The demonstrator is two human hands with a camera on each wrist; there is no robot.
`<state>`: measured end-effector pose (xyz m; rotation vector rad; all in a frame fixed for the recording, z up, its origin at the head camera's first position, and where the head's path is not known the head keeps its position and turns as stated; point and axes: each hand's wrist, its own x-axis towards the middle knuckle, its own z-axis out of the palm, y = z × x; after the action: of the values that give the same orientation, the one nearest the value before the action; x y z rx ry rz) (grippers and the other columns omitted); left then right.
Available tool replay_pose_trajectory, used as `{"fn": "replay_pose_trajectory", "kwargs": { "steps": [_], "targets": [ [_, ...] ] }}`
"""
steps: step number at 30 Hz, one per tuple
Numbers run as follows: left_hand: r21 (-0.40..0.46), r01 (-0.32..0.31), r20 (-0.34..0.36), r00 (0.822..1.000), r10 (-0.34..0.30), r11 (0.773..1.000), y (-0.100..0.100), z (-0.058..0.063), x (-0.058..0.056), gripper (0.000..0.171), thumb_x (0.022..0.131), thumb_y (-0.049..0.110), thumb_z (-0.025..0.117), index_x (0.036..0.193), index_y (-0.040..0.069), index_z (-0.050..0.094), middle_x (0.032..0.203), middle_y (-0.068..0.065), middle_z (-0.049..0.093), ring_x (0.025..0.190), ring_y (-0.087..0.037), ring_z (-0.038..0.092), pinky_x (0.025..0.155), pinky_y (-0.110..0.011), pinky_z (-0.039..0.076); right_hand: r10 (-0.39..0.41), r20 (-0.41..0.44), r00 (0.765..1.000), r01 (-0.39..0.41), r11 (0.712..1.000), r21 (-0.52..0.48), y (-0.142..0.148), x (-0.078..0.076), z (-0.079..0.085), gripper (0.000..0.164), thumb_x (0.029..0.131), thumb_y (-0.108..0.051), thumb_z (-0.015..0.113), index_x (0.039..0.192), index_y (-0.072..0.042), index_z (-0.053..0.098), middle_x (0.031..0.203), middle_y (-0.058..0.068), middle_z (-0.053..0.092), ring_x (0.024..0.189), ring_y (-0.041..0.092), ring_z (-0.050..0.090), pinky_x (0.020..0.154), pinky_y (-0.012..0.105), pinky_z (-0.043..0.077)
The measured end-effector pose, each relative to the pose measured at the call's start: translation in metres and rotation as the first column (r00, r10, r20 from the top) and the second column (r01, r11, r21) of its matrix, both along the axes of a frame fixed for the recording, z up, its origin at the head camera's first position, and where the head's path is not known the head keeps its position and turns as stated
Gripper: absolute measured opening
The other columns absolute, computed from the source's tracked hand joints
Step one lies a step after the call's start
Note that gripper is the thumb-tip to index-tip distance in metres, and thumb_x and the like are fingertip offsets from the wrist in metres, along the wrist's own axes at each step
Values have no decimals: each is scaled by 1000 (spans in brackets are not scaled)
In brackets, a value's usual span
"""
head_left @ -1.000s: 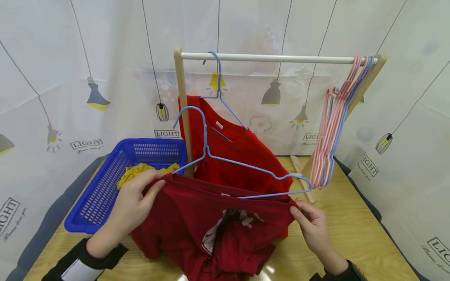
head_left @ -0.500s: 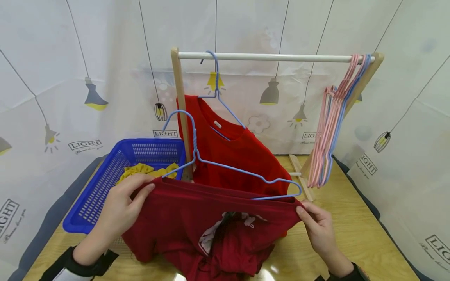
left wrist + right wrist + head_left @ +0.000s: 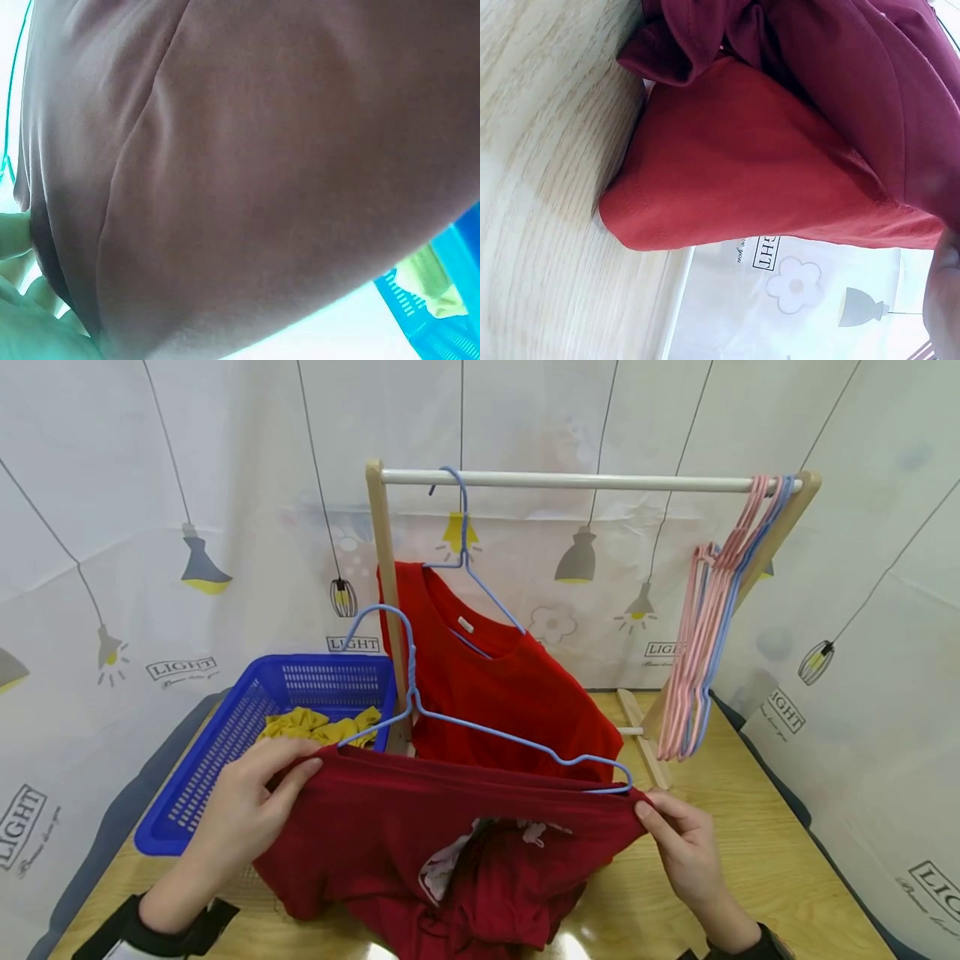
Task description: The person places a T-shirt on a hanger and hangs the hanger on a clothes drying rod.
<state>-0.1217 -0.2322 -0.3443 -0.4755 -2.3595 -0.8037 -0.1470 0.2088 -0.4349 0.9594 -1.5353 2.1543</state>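
Note:
A dark red shirt [image 3: 375, 827] with a printed front is stretched by its neckline between both hands, its lower part bunched on the table. My left hand [image 3: 251, 797] pinches the neckline's left end, thumb on the near side. At the other end my right hand [image 3: 686, 843] pinches the edge between thumb and fingers. A blue clothes hanger [image 3: 480, 727] stands in the neck opening, its hook and sloping bar above the cloth and its lower bar mostly hidden inside. The cloth fills most of the left wrist view, where some fingers [image 3: 15, 236] show at the edge.
Behind hangs a bright red shirt [image 3: 502, 702] on another blue hanger [image 3: 465, 527], on a rack with a white rail [image 3: 600, 482]. Several pink and blue hangers [image 3: 701, 660] crowd the rail's right end. A blue basket [image 3: 180, 802] with yellow cloth [image 3: 300, 724] stands left on the wooden table [image 3: 780, 860].
The hanger has sunk lower into the neckline and shifted left. My hands have moved apart, the left one outward and slightly down, the right one outward, pulling the neckline wider and tauter.

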Motion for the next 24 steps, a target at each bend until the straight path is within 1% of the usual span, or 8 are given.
{"fn": "replay_pose_trajectory", "kwargs": {
  "steps": [5,9,14,18,21,24],
  "targets": [
    [-5,14,-35,999,-14,1000,-4,-2,-2,25,82,-4,68,98,16,71,90,5,67,85,-3,53,72,-16,40,18,1,1000,-18,1000,-6,1,0,1,39,86,28,33,100,10,65,91,6,67,80,10,62,68,20,50],
    [-12,30,-55,998,-30,999,-6,-2,-3,25,82,-5,67,97,14,70,88,5,67,83,-1,51,68,-17,39,33,21,999,-33,999,-7,3,2,1,39,87,27,32,101,10,64,93,6,67,82,10,61,69,20,50],
    [-25,41,-67,997,-42,999,-6,-3,-3,25,80,-6,68,96,14,71,84,4,66,79,-2,47,66,-18,37,-8,62,998,5,999,52,7,5,2,38,89,23,35,101,5,66,91,2,68,80,7,61,68,19,50],
    [-36,47,-63,997,-49,998,-6,-3,-3,24,81,-4,69,95,15,70,84,4,66,79,-1,47,67,-19,37,-29,69,997,24,997,73,8,5,3,37,89,23,37,101,5,66,92,1,68,80,6,62,68,19,50],
    [-37,56,-66,996,-59,998,-5,-3,-3,25,80,-5,69,96,15,71,86,3,67,82,-3,50,70,-18,38,-58,77,995,52,995,84,8,5,4,36,89,22,38,101,4,67,93,0,69,81,6,62,69,19,50],
    [-37,71,-76,994,-73,997,-3,-3,-3,29,78,-8,70,96,14,71,88,4,68,84,-6,53,74,-17,39,-117,103,988,104,986,131,9,4,3,36,89,20,41,99,-1,69,92,-4,69,80,4,63,68,18,51]
  ]
}}
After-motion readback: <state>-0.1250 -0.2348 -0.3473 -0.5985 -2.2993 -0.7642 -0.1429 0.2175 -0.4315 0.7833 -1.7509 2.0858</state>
